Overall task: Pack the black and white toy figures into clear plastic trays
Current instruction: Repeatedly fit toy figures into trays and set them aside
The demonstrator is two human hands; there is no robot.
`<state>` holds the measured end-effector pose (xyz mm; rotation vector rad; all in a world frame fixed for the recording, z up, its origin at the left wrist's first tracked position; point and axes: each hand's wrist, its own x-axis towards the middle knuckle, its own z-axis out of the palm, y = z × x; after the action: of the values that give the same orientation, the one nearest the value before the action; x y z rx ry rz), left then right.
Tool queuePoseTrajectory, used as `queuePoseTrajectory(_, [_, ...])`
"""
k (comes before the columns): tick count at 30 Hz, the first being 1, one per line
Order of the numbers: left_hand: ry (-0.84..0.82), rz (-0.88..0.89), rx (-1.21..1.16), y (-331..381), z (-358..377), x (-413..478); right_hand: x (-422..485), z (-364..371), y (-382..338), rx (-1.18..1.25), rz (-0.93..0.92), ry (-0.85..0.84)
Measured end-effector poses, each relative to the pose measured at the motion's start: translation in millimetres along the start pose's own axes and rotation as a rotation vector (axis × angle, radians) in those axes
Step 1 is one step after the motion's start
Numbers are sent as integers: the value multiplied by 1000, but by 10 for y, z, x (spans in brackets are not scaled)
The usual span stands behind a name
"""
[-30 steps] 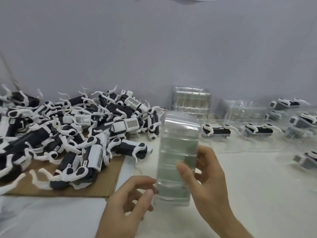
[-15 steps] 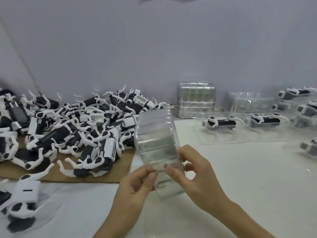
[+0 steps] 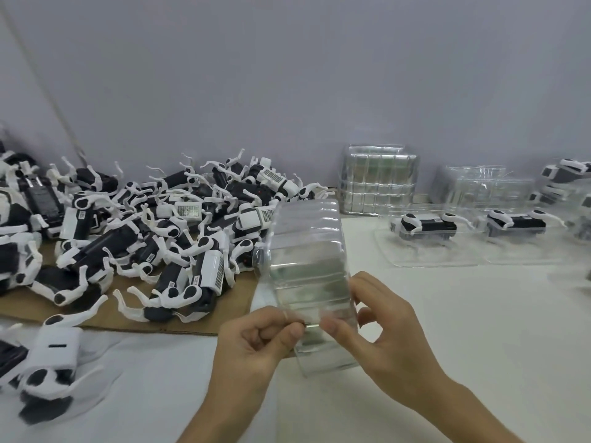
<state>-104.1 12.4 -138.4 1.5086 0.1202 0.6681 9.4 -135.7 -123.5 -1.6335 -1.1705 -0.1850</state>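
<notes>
Head view: my left hand (image 3: 256,343) pinches the near edge of the stack of nested clear plastic trays (image 3: 307,266), my right hand (image 3: 380,340) grips it alongside, black and white toy figures (image 3: 144,238) heaped left of my fingers; thin slick trays could separate doubled or slip.

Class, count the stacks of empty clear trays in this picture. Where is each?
3. The held stack is pinched between left hand and right hand; the tall stack stands by the wall; the low stack sits beside it. The blurred right edge may hide more.
</notes>
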Motion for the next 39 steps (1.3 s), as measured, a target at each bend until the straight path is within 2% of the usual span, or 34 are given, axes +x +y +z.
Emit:
queuePoseTrajectory(6, [93, -49, -105, -29, -25, 3, 13, -22, -40, 31, -9, -22])
queuePoseTrajectory(16, [-40, -109, -126, 67, -8, 72, 102, -177, -81, 144, 108, -12])
queuePoseTrajectory(27, [9, -58, -81, 128, 127, 88, 134, -306, 4, 225, 179, 9])
queuePoseTrajectory(29, [36, -47, -76, 120, 84, 85, 162, -388, 47, 301, 204, 61])
queuePoseTrajectory(31, [148, -43, -131, 163, -35, 105, 193, -565, 163, 396, 268, 213])
queuePoseTrajectory(34, [253, -93, -328, 207, -223, 179, 221, -877, 291, 546, 396, 386])
queuePoseTrajectory(37, [141, -196, -523, 231, -245, 208, 216, -983, 391, 652, 515, 436])
queuePoseTrajectory(39, [79, -274, -567, 243, -233, 193, 226, -965, 368, 732, 542, 429])
